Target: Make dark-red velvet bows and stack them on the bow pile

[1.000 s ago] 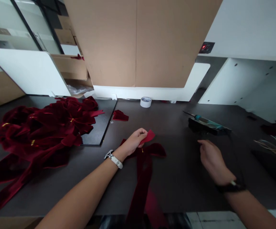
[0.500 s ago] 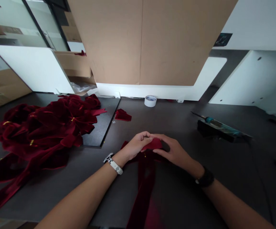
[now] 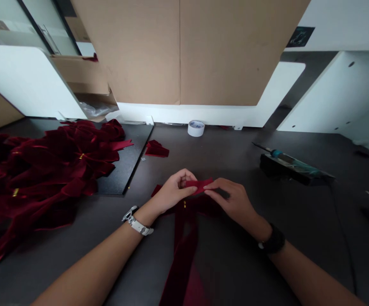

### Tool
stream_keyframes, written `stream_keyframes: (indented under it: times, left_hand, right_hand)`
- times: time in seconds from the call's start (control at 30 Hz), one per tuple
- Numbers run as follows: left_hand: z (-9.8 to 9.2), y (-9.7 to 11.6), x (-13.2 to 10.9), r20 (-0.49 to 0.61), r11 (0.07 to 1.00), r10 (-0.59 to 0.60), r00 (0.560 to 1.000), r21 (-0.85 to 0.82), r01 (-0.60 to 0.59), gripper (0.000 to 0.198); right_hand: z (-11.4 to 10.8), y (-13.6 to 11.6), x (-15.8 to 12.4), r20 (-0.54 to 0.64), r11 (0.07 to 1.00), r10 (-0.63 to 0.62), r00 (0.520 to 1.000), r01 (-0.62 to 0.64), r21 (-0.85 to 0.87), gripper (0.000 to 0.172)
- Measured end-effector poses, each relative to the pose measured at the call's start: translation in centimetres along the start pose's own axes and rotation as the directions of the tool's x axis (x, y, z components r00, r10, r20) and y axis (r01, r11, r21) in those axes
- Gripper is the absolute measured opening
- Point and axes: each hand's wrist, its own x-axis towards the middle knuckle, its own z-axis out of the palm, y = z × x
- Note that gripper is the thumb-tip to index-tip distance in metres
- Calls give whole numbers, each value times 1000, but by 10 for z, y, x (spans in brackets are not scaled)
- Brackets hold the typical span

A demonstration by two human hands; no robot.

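Observation:
Between my two hands a short strip of red velvet ribbon (image 3: 199,185) is pinched, its paler side showing. My left hand (image 3: 178,187) grips its left end between thumb and fingers. The thumb and forefinger of my right hand (image 3: 231,197) close on its right end. Just below lies a dark red velvet bow (image 3: 203,207) with a small gold tie at its middle, partly covered by my hands. Its long tails (image 3: 181,255) run down toward the near table edge. I cannot tell whether the strip joins the bow.
A heap of red velvet bows (image 3: 53,165) with gold ties lies at left, partly on a black board (image 3: 114,180). Beyond my hands are a folded velvet piece (image 3: 157,148) and a tape roll (image 3: 196,128). A soldering-iron-like tool (image 3: 294,163) rests on a black holder at right, its cord trailing nearer.
The red strip, rounded before, now looks flatter and narrower between my hands. My right fingers have shifted to a pinch at its right end. The whole view has swung slightly right and down.

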Motion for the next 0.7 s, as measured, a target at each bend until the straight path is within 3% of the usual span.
stream_keyframes:
  times: [0.13, 0.3, 0.43, 0.7]
  left_hand:
    - [4, 6, -3, -7, 997, 59, 998, 43, -58, 17]
    - [7, 4, -7, 72, 995, 51, 996, 78, -57, 36]
    - [8, 5, -8, 2, 977, 103, 995, 186, -101, 16]
    - [9, 6, -9, -22, 977, 127, 992, 175, -121, 13]
  right_hand:
    - [-1, -2, 1, -67, 999, 51, 996, -49, 22, 9]
    - [-3, -4, 1, -78, 992, 122, 990, -119, 33, 12]
    - [-2, -7, 1, -68, 990, 129, 989, -124, 74, 13]
    - [3, -2, 1, -32, 943, 228, 973, -213, 255, 11]
